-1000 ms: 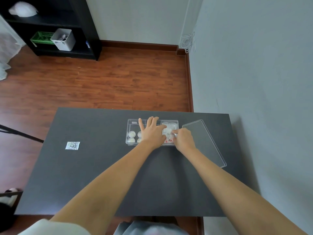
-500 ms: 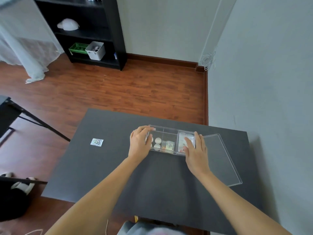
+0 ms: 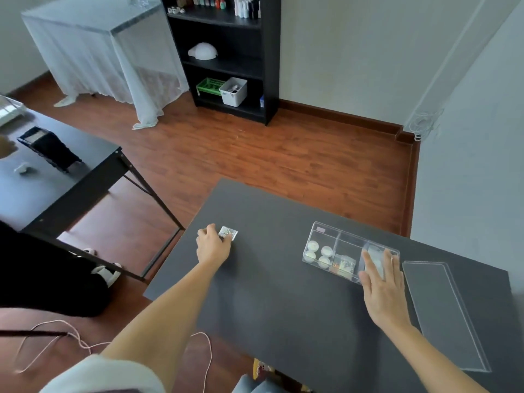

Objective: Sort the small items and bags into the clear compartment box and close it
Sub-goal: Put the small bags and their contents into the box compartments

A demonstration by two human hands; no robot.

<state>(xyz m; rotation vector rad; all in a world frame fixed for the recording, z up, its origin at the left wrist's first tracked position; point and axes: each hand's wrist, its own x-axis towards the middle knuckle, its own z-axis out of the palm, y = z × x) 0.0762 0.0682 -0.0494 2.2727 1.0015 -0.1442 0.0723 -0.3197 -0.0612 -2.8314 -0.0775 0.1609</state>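
Table (image 3: 283,302), dark, carrying all task items.

Lid (image 3: 442,313): clear, flat on the table at the right, just beside the box, not yet fitted. Closing remains to be done.

Right hand (image 3: 382,290): palm down, fingers (image 3: 370,263) spread, resting over the right end of the box. It holds nothing and appears only to steady the box.

Box (image 3: 320,232): clear, three compartments, open, lying right of centre on the table.
- Left compartment: four small white round items (image 3: 319,253), sorted.
- Middle compartment: a small glittery bag (image 3: 344,263), sorted.
- Right compartment: pale contents, probably bags, partly hidden under the right hand; count cannot be told.

Left hand (image 3: 212,246): reaching far left across the table, well apart from the box. Fingers curled and closing on the near edge of the loose bag; whether the pinch is complete cannot be told, as the hand covers the contact.

Loose bag (image 3: 229,232): small, clear, glittery contents, flat on the table near its left edge. The only item seen outside the box.

Status: sorting mostly done. Outstanding, by judgement: lift the loose bag, carry it to a compartment, most likely the middle one with its like, then fit the lid.
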